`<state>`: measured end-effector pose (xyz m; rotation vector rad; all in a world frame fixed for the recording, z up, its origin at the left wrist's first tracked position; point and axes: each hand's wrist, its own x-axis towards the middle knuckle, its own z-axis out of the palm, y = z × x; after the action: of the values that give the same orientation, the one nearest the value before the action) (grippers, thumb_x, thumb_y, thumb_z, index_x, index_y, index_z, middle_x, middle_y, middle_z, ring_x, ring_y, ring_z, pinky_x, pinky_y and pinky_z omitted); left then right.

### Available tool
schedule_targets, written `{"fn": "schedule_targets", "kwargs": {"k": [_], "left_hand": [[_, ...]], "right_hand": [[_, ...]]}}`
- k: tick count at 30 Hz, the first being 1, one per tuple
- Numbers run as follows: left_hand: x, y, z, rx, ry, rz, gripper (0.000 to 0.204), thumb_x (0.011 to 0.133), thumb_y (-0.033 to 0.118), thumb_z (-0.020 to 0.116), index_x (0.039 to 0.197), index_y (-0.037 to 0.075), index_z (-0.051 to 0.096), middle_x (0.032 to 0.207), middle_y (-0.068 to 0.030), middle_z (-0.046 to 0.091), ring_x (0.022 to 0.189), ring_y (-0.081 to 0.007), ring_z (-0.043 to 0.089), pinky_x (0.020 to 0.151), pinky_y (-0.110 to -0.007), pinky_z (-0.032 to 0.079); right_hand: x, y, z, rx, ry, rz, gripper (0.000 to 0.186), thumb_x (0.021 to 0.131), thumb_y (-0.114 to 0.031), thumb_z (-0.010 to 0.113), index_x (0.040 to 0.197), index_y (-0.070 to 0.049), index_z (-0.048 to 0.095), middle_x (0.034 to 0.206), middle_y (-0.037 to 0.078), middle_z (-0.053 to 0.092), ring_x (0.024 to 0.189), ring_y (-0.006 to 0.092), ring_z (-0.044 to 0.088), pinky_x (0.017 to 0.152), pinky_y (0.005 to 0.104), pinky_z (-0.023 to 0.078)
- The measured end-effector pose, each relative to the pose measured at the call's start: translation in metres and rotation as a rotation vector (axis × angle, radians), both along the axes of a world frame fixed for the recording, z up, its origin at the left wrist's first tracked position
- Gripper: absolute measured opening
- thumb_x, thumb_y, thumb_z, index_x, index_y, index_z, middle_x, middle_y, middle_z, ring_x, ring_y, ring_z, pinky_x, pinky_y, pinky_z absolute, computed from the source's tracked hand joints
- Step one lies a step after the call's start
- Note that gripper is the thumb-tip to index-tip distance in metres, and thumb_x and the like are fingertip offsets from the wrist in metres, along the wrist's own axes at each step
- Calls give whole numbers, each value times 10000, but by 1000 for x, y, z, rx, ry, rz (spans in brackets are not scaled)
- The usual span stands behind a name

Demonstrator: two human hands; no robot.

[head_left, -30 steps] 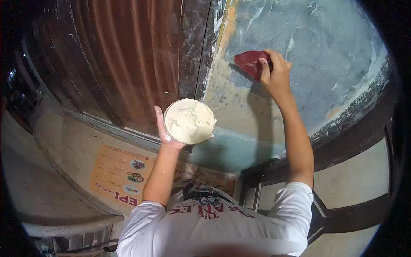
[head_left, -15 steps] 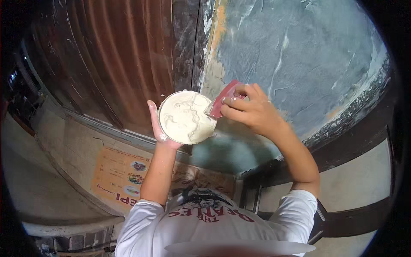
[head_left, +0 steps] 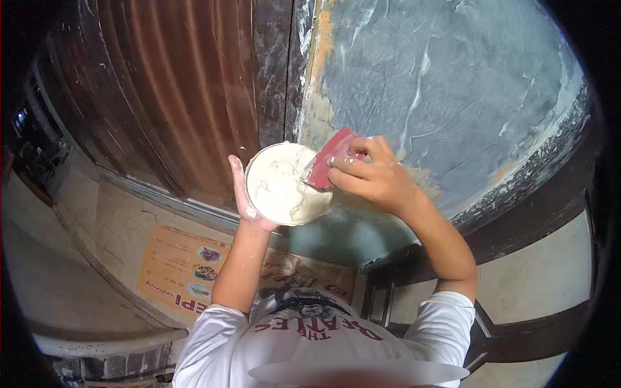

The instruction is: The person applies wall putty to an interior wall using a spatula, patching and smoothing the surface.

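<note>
Beyond your right grip stands the broad blue-grey wall [head_left: 466,97] with patchy, streaked plaster, well apart from the tool for now, and to the far left of that grip rises the tall reddish-brown ribbed panel [head_left: 168,84]. Just left of the same grip sits the round, pale-rimmed tub [head_left: 290,224], which your left hand [head_left: 243,202] has hold of from beneath, thumb spread up its side; the fingers are mostly hidden under it. Brace that palm firmly, since a sideways push at the rim could well tip the tub. Inside it lies the thick cream-coloured paste [head_left: 275,184], its surface ridged and uneven. Your right hand [head_left: 372,174] is closed, thumb and fingers pinching the flat dark-red scraper [head_left: 326,158], whose edge angles down over the tub's right side, at the paste; how deep it goes, you cannot tell from here. A shallow tilt and a smooth, even draw should load the edge best, with a light wipe on the rim to shed drips. Watch the small whitish smears on your right knuckles, as slick fingertips may loosen the pinch.
</note>
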<state>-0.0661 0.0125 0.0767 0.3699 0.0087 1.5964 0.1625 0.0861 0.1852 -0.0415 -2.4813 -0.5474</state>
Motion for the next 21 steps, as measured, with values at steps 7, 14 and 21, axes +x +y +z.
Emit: {"fn": "schedule_targets", "kwargs": {"k": [7,14,21], "left_hand": [[2,2,-3,19,26,-11,987,935,804,332,1442,-29,484,1424,-229,559,1272,-392,566,1096,-539,437],[3,6,-6,-1,24,-13,980,936,802,330,1431,-26,500,1417,-220,567,1261,-383,578,1089,-532,446],[-2,9,-14,1,31,-44,1002,910,836,328,1442,4,499,1434,-217,554,1280,-400,563,1075,-578,446]], "right_hand": [[2,1,-1,0,22,3,295,781,-161,655,1075,-182,659,1078,-50,661,1028,254,566,861,411,457],[-1,1,-3,2,41,18,294,764,-169,667,1058,-169,673,1066,-47,666,1025,250,568,848,399,459],[2,2,15,2,88,-131,371,726,-113,703,1092,-156,662,1059,-28,667,961,241,563,803,391,429]]}}
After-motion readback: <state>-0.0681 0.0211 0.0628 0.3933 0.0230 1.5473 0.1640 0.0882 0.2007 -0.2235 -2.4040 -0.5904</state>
